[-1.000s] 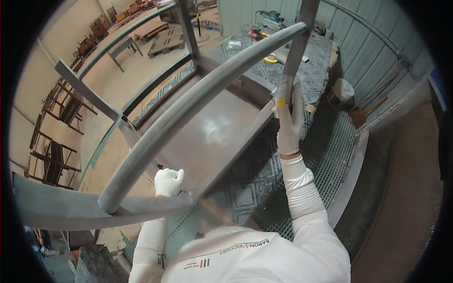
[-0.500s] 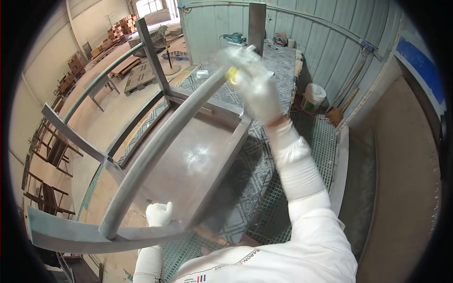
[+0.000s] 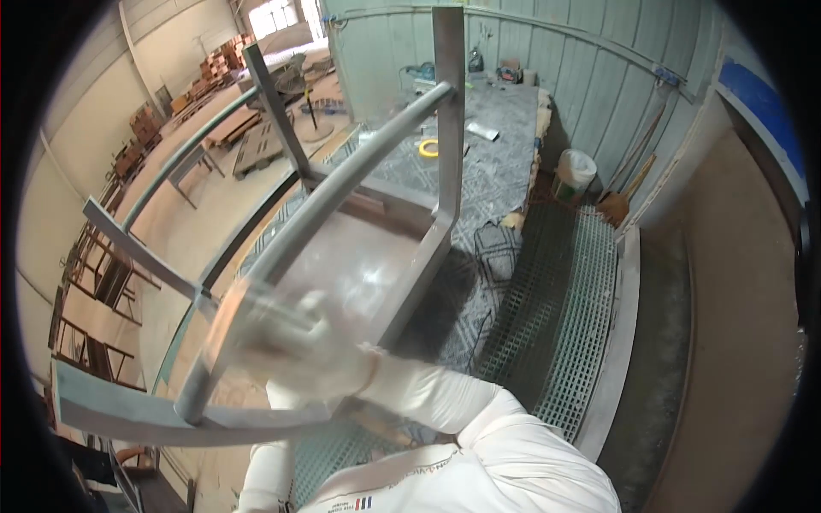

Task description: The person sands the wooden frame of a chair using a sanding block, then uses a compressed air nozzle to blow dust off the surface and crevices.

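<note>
A grey chair frame [image 3: 398,312] lies tipped over on a worktable, with a long curved rail [image 3: 342,184] running from near left to far right. At the near part of that rail is my right hand [image 3: 295,342], in a white glove and smeared by motion. It is closed round the rail with a blurred orange patch [image 3: 226,315] beside its fingers, too smeared to name. Most of my left hand [image 3: 279,397], also gloved in white, is hidden behind the right one, by the curved near leg [image 3: 128,419]; its fingers do not show.
Patterned grey cloth [image 3: 500,184] covers the table, bearing a yellow tape roll [image 3: 429,148], a white packet [image 3: 483,131] and a power sander [image 3: 419,72]. Green grating [image 3: 547,342] lies right of it. A white bucket [image 3: 575,171] and broom [image 3: 617,205] stand by the wall. Chairs [image 3: 98,350] stand far left.
My right hand has swept from the rail's far end to its near end, uncovering the tape roll and the upright post. It now covers most of my left hand.
</note>
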### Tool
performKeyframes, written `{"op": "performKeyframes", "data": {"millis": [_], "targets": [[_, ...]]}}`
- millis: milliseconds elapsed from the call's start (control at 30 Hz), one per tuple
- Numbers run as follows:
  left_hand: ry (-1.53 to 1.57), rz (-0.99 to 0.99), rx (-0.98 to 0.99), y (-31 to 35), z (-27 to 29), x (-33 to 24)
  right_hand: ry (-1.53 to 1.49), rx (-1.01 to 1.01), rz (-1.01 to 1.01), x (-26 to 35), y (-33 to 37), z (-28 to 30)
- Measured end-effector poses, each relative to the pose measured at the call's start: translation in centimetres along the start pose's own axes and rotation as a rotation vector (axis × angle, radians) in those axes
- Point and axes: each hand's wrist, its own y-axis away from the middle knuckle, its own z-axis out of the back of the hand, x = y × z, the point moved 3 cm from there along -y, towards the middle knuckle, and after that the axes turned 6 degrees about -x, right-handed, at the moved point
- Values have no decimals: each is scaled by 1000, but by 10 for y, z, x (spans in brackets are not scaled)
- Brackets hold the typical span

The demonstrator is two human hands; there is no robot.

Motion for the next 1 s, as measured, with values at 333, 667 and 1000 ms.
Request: {"op": "performKeyframes", "data": {"millis": [333,667,1000], "targets": [[142,197,-117,-12,17,-30,65,80,-671,-243,-80,107],[204,133,-193,-16,16,-34,140,349,-574,-205,-95,104],[-50,-380,-291,15,64,-45,-163,418,-280,-29,-88,42]]}}
